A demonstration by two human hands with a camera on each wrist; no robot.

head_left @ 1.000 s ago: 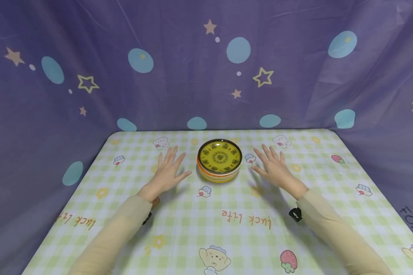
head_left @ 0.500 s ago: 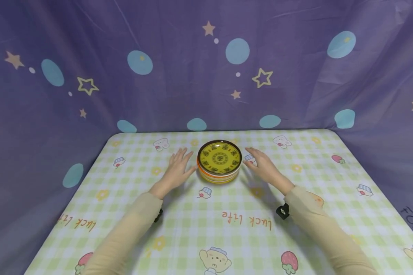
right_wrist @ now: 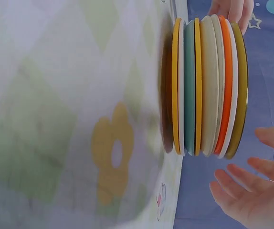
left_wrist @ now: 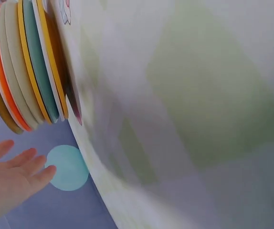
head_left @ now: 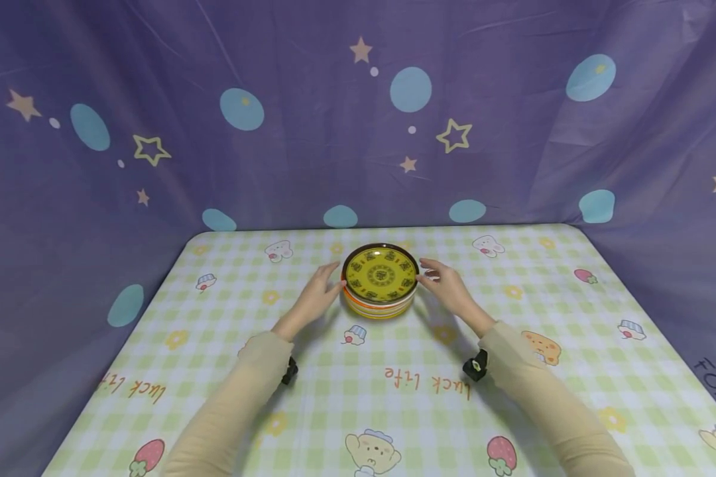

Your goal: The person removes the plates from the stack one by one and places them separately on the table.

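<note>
A stack of several plates (head_left: 378,311) stands on the table, topped by a yellow-green plate (head_left: 382,274) with a dark rim and a printed pattern. Orange, white, cream, yellow and teal plate edges show lower in the stack in both wrist views. At the left of the stack is my left hand (head_left: 315,296), its thumb close to the top plate's rim and its fingers loosely extended. My right hand (head_left: 451,291) is on the opposite side with its fingers slightly bent. In the right wrist view, a gap separates the right fingers (right_wrist: 244,179) from the plates.
The table (head_left: 370,391) wears a green and white checked cloth with cartoon prints. Behind and beside it hangs a purple curtain (head_left: 310,159) with stars and blue spots. A small black device (head_left: 476,366) is strapped near each wrist.
Both hands have moved inward from either side to the rim of the stack, and their spread fingers have drawn closer together. The plates have stayed in place.
</note>
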